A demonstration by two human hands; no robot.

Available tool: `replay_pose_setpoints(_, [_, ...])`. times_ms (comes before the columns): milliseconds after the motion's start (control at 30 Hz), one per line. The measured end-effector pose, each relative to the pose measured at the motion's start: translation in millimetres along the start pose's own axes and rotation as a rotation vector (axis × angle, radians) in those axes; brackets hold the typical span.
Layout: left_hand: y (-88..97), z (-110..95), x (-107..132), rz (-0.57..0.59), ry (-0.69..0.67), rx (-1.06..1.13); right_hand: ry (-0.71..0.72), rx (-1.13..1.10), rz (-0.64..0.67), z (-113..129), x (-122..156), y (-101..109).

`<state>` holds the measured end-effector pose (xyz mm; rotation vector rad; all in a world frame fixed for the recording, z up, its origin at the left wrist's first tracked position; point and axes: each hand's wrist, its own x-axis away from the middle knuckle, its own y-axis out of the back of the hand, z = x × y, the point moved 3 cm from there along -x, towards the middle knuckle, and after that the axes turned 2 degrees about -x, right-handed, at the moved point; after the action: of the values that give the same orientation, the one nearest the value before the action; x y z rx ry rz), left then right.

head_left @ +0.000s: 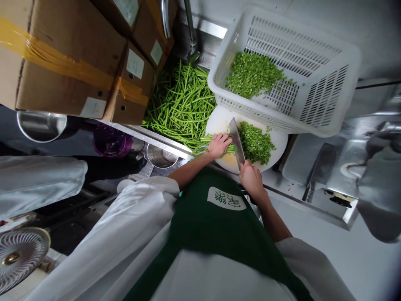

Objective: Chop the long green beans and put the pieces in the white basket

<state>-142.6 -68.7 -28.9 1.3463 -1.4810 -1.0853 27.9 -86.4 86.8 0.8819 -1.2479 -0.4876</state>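
Note:
My left hand (218,145) presses down on a bundle of long green stems (205,140) lying across a round white cutting board (219,121), fingers curled over them. My right hand (251,177) is wrapped round the handle of a cleaver (236,142), whose blade stands on the board right beside my left fingers. To the right of the blade lies a heap of chopped green pieces (255,142). I wear white sleeves and a green apron.
A big pile of uncut green stems (180,104) fills the sink behind the board. A white slotted basket (316,83) holding more chopped greens (250,73) sits at the back right. Taped cardboard boxes (72,58) stack on the left; metal bowls (40,125) and a fan (19,255) lie lower left.

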Motion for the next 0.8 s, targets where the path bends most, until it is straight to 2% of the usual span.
replay_pose_setpoints(233, [0.2,2,0,0.017,0.001,0.024,-0.001,-0.054,-0.020,21,-43,-4])
replay_pose_setpoints(467, [-3.6,2,0,-0.007,0.009,0.026,0.043,-0.012,-0.004,2,-9,5])
replay_pose_setpoints(700, [-4.7,4,1,-0.016,0.012,0.043,-0.006,-0.058,0.005,26,-42,-6])
replay_pose_setpoints(800, [-3.3,4,1,-0.025,0.025,0.030,0.018,-0.052,-0.013,19,-33,-1])
